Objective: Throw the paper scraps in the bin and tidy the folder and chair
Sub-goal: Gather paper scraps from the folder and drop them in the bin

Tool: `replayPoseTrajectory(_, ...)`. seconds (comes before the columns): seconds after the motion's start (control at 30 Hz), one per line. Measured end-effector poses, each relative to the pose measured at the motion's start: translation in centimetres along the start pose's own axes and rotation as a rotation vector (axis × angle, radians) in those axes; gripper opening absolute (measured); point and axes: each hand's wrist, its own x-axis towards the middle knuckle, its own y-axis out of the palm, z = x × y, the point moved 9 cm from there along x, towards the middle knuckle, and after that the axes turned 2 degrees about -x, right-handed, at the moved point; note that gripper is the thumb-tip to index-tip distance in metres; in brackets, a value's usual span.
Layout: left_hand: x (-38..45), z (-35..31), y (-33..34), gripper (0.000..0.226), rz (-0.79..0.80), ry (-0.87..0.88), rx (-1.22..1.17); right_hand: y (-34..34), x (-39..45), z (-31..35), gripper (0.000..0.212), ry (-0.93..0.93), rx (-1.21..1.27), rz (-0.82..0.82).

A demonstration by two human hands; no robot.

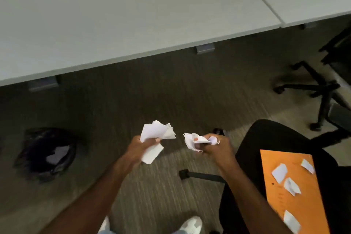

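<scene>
Grey striped carpet (148,91) ran under a long pale desk (114,15), and a bin (45,153) lined with a black bag stood on the floor to the left, with what looked like some paper already inside. The left hand (141,145) was curled round a bunch of flat white paper scraps (154,135), and the right hand (212,143) was clenched round a crumpled wad (195,139); both were held over the carpet, well apart from the bin. To the right, an orange folder (281,167) lay on the seat of a black chair (266,135), with 4 loose scraps (279,173) lying on it. By my reading, the job was roughly half done: 2 handfuls were gathered but not yet binned, the 4 scraps remained, and the folder and chair were untouched.
</scene>
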Motion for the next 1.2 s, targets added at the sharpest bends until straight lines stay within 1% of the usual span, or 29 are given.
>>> replayPoseTrajectory(0.13, -2.7, 2.2, -13.7, 0.025, -0.178, -0.024, -0.096, 13.6, -0.7, -0.1, 0.027, 0.08, 0.007, 0.185)
replayPoseTrajectory(0.2, -4.4, 4.3, -21.2, 0.026, -0.302, -0.05, -0.13, 20.8, -1.4, -0.9, 0.019, 0.131, 0.031, 0.278)
replayPoseTrajectory(0.27, -6.4, 6.7, -28.8, 0.027, -0.442, -0.081, -0.158, 28.1, -2.3, -2.1, 0.016, 0.201, 0.088, 0.362)
replayPoseTrajectory(0.37, -8.5, 10.3, -38.6, 0.013, -0.622, -0.134, -0.186, 37.7, -3.1, -4.3, 0.016, 0.292, 0.129, 0.432)
replayPoseTrajectory(0.5, -7.6, 12.8, -48.2, 0.014, -0.748, -0.153, -0.179, 48.9, -2.7, -7.0, 0.027, 0.36, 0.138, 0.466)
replayPoseTrajectory(0.57, -5.6, 13.0, -51.1, 0.015, -0.755, -0.128, -0.165, 53.5, -1.9, -8.3, 0.033, 0.385, 0.145, 0.46)
replayPoseTrajectory(0.63, -3.4, 12.8, -53.8, 0.015, -0.758, -0.105, -0.12, 57.8, -0.9, -9.6, 0.034, 0.408, 0.156, 0.437)
replayPoseTrajectory(0.73, 0.5, 12.2, -57.3, 0.013, -0.739, -0.084, 0.015, 63.4, 0.8, -11.3, 0.036, 0.42, 0.153, 0.397)
replayPoseTrajectory(0.83, 4.4, 11.9, -60.0, 0.019, -0.713, -0.077, 0.175, 67.3, 2.5, -13.5, 0.024, 0.439, 0.137, 0.336)
replayPoseTrajectory(0.9, 6.3, 12.1, -61.3, 0.025, -0.73, -0.059, 0.247, 69.6, 3.4, -15.0, 0.023, 0.463, 0.124, 0.293)
replayPoseTrajectory(0.93, 6.9, 12.1, -61.7, 0.03, -0.735, -0.034, 0.292, 70.5, 3.8, -15.6, 0.025, 0.48, 0.12, 0.259)
replayPoseTrajectory(1.0, 8.0, 12.2, -61.9, 0.037, -0.725, 0.004, 0.348, 71.6, 4.6, -16.8, 0.037, 0.527, 0.165, 0.196)
replayPoseTrajectory(1.07, 8.7, 12.9, -62.0, 0.041, -0.7, -0.002, 0.388, 72.8, 5.2, -17.4, 0.046, 0.551, 0.215, 0.249)
replayPoseTrajectory(1.13, 9.4, 13.5, -61.7, 0.046, -0.63, -0.025, 0.428, 73.7, 5.6, -18.1, 0.054, 0.509, 0.109, 0.359)
replayPoseTrajectory(1.2, 9.8, 13.9, -61.5, 0.045, -0.577, -0.018, 0.465, 74.2, 5.7, -18.9, 0.058, 0.511, -0.008, 0.396)
